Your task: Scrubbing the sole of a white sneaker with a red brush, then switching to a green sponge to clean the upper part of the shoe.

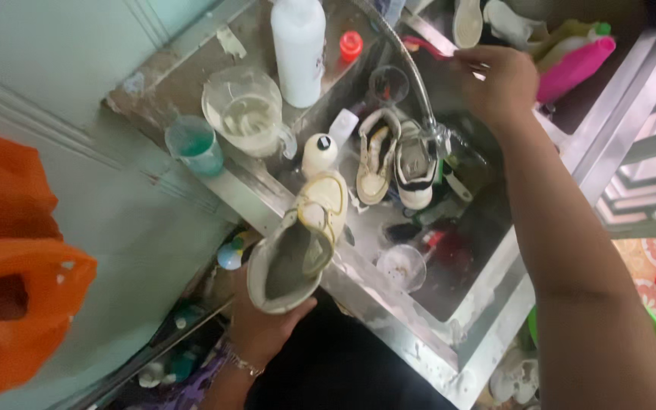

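My left hand (pixel 263 330) holds a cream sneaker (pixel 301 243) by its heel, opening up, over the front rim of a steel sink (pixel 389 292). My right hand (pixel 499 83) reaches across the sink to its far side and closes on a thin pink-handled thing (pixel 427 47), maybe a brush. Two more sneakers lie in the basin: a cream one (pixel 376 156) and a white one with black trim (pixel 414 163). The faucet (pixel 419 91) arcs over them.
On the ledge stand a white bottle (pixel 299 49), a clear jug (pixel 246 110), a green cup (pixel 193 144) and a red cap (pixel 351 45). A small white bottle (pixel 319 152) and a glass (pixel 402 267) sit in the basin. An orange bag (pixel 9 266) hangs left. Pink item (pixel 575 64) lies far right.
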